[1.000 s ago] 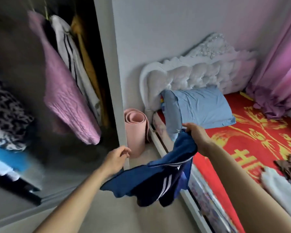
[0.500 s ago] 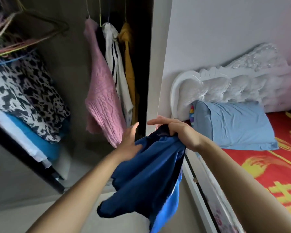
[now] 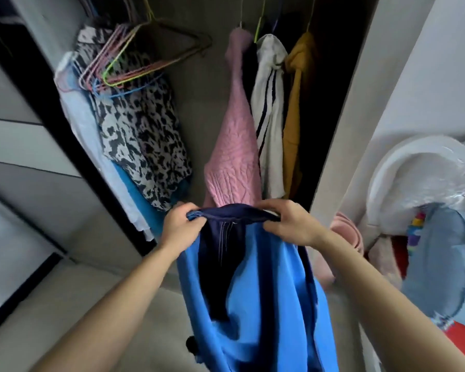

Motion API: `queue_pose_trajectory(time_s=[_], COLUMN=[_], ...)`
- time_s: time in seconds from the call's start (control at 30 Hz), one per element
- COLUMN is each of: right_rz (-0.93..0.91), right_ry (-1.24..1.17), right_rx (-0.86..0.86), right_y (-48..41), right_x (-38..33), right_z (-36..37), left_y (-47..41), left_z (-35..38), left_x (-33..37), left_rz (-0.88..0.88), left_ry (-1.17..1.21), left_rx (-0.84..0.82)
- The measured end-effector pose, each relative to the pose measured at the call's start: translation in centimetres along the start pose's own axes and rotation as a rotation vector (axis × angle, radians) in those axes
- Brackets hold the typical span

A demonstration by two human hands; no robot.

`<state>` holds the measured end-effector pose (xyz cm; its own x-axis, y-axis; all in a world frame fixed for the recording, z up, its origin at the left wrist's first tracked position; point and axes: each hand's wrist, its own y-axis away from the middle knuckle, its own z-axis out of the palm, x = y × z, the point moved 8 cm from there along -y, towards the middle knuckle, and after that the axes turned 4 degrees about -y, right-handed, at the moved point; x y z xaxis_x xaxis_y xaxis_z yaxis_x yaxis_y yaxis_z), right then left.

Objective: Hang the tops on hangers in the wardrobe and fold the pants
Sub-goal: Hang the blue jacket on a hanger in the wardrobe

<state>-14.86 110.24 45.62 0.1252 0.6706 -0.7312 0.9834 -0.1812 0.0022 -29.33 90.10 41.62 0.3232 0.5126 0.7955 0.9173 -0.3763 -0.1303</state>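
Note:
A blue top (image 3: 263, 296) with a navy inside hangs down in front of me. My left hand (image 3: 179, 224) grips its upper edge on the left, my right hand (image 3: 290, 224) grips the same edge on the right, and the navy band is stretched between them. Behind it the open wardrobe holds a pink knit top (image 3: 234, 154), a white striped top (image 3: 270, 114) and a mustard top (image 3: 293, 111) on hangers. Several bare wire hangers (image 3: 129, 60) hang at the upper left.
A black-and-white patterned garment (image 3: 142, 135) and pale blue cloth (image 3: 134, 194) hang at the wardrobe's left. The wardrobe's side panel (image 3: 349, 124) stands right of the tops. Beyond it are a rolled pink mat (image 3: 346, 240), a white padded headboard (image 3: 419, 183) and a light blue pillow (image 3: 440, 267).
My view swung left from the bed to the wardrobe. My left hand took hold of the blue top, which now hangs spread between both hands instead of bunched in the right.

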Motion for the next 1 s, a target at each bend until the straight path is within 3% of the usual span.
queue_pose_trajectory(time_s=[0.27,0.37,0.5,0.57,0.67,0.8,0.93,1.0], right_rz=[-0.167,-0.172,-0.15,-0.089,-0.041,-0.026,0.034,0.021], right_ry=[-0.132,-0.124,0.155,0.326,0.374,0.234,-0.018,-0.122], right_rx=[0.16,0.24,0.227,0.2,0.2,0.338,0.548,0.565], right_y=[-9.0,-11.6,-14.2,-15.9,-18.6,-22.9,-25.9,-27.8], right_x=[-4.4,-5.5,-6.9,-7.6,-9.4,-13.6,-17.1,-19.0], right_z=[4.4,4.6,7.5,9.9,12.5,12.4,10.1,9.4], left_y=[-1.9,-4.6,-7.3,-8.6,-10.8,-15.3,-19.3,-20.6], left_z=[-6.5,-10.6,-17.0,-19.5,-23.1,-27.6,-28.1,-27.9], left_x=[-3.9,-1.8,-0.2,0.5,0.3,-2.5,-6.6,-8.8], left_rz=[-0.076,0.079,0.151,0.236,0.298,0.338,0.35,0.292], left_ry=[-0.145,-0.232,-0.112,-0.064,-0.03,-0.128,-0.285,-0.309], left_rx=[-0.015,0.193,0.456,0.497,0.511,0.437,0.041,-0.097])
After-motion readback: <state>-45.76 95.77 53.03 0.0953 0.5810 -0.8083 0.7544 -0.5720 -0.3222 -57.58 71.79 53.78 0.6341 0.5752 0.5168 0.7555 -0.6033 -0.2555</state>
